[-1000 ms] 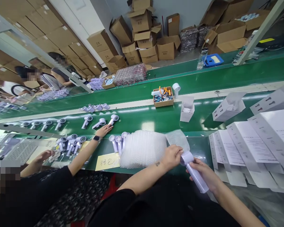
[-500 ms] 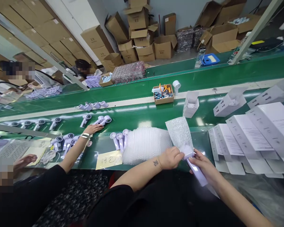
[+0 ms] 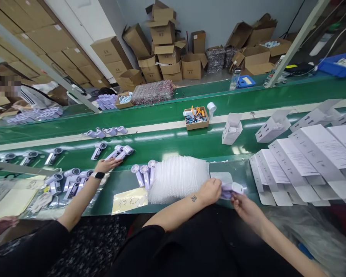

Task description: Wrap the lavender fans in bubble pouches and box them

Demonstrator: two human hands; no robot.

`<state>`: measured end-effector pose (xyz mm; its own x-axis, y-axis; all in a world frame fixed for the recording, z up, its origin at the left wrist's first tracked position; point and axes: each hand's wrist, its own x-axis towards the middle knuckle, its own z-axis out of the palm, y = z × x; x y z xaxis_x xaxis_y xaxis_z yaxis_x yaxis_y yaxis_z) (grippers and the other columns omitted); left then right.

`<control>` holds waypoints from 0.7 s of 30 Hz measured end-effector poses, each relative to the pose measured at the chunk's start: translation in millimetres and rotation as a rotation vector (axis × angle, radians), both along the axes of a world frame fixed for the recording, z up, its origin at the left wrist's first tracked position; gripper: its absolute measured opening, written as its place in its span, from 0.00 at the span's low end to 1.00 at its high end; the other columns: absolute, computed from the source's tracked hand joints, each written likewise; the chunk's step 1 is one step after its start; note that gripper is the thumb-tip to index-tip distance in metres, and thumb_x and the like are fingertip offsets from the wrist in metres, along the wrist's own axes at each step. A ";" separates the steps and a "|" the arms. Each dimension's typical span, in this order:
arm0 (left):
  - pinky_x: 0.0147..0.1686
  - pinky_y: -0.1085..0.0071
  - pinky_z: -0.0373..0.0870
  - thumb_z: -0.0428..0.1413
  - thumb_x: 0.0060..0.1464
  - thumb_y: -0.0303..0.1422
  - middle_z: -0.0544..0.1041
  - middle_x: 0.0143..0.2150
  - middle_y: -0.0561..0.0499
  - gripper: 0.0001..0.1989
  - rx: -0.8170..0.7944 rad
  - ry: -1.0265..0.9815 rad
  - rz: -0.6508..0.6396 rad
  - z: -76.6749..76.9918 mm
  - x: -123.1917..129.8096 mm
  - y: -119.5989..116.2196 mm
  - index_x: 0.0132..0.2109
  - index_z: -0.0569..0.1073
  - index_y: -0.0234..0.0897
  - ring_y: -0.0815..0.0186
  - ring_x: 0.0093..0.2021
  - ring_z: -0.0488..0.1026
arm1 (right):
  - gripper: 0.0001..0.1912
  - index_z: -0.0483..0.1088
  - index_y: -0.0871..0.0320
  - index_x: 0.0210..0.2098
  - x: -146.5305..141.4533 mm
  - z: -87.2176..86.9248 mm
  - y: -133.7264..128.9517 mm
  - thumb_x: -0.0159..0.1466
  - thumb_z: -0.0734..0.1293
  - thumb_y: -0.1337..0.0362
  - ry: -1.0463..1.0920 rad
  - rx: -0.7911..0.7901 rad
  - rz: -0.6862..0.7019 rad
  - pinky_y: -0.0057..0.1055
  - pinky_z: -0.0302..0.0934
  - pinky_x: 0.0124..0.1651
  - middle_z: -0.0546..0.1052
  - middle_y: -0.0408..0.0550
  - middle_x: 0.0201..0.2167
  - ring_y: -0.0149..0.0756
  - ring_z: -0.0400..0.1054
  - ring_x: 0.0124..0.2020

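Handheld fan (image 3: pixel 232 188): pale lilac, smooth, one end whitish, outline blurred.

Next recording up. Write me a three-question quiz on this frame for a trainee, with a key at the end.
1. Multiple choice. What is between the person's left hand and right hand?
A) a bottle
B) a lilac fan
C) a blue tray

2. True or false. In the picture, the yellow note lies to the left of the wrap stack.

3. Count. How many fans show side by side just left of that stack, above the note?

Key: 1. B, with the fan somewhat blurred. 2. True. 3. Three.
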<state>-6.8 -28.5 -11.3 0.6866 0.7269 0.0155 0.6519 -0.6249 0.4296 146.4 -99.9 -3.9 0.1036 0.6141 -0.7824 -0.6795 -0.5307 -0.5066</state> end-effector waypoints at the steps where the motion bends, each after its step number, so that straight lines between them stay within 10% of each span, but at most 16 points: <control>1: 0.39 0.67 0.68 0.44 0.58 0.30 0.71 0.35 0.46 0.07 -0.019 0.001 -0.005 -0.5 -1.8 0.4 0.39 0.66 0.34 0.63 0.37 0.69 | 0.15 0.62 0.54 0.31 -0.4 -2.1 -1.4 0.48 0.70 0.73 -0.016 0.019 0.013 0.21 0.66 0.25 0.70 0.38 0.23 0.27 0.67 0.23; 10: 0.42 0.68 0.67 0.47 0.55 0.29 0.74 0.38 0.45 0.09 -0.259 -0.068 -0.061 19.0 -2.9 3.0 0.41 0.69 0.34 0.63 0.39 0.71 | 0.06 0.63 0.55 0.30 32.0 5.6 -18.8 0.53 0.64 0.62 -1.127 0.341 0.629 0.29 0.57 0.29 0.67 0.39 0.22 0.34 0.62 0.25; 21: 0.24 0.77 0.62 0.54 0.42 0.30 0.72 0.24 0.54 0.11 -0.724 -0.148 0.195 65.2 3.0 21.7 0.36 0.76 0.33 0.70 0.24 0.67 | 0.16 0.67 0.58 0.39 35.6 35.9 -13.1 0.57 0.64 0.53 -0.659 0.387 0.531 0.36 0.67 0.37 0.73 0.47 0.30 0.38 0.69 0.31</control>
